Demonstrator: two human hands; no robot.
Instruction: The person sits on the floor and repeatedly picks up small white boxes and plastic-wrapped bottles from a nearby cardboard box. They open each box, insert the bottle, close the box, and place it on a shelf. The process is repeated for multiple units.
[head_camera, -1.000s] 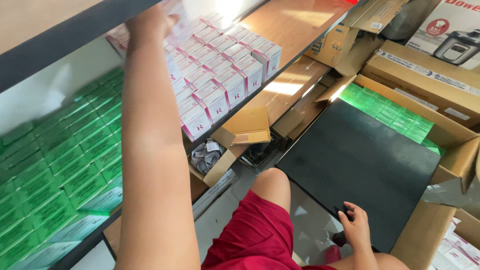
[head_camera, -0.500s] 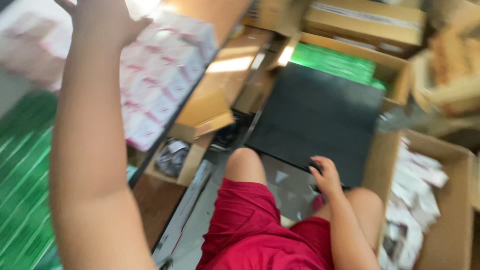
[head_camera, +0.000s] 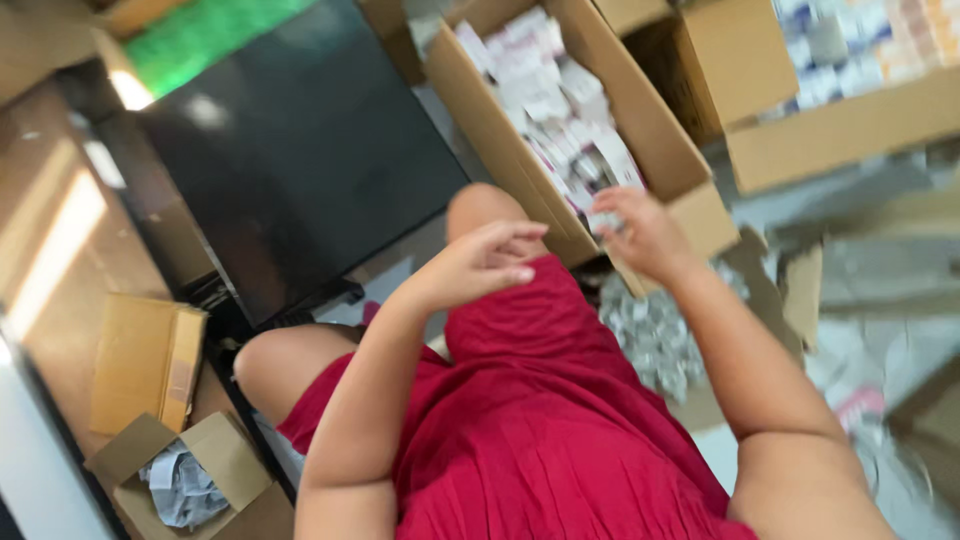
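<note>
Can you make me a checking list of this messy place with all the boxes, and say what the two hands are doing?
Surface: grey floor, partly covered with flattened cardboard.
Job's things: open cardboard box full of small white and pink packs.
Clutter: crumpled wrappers on the floor; small open box with crumpled paper; closed flat carton; black board; green packs.
Grippers: left hand empty, fingers curled, above the red skirt; right hand at the box's near rim, fingertips touching a pack; grip unclear through blur.
Cables: nothing seen.
Surroundings: more cardboard boxes of packs; wooden shelf board.
</note>
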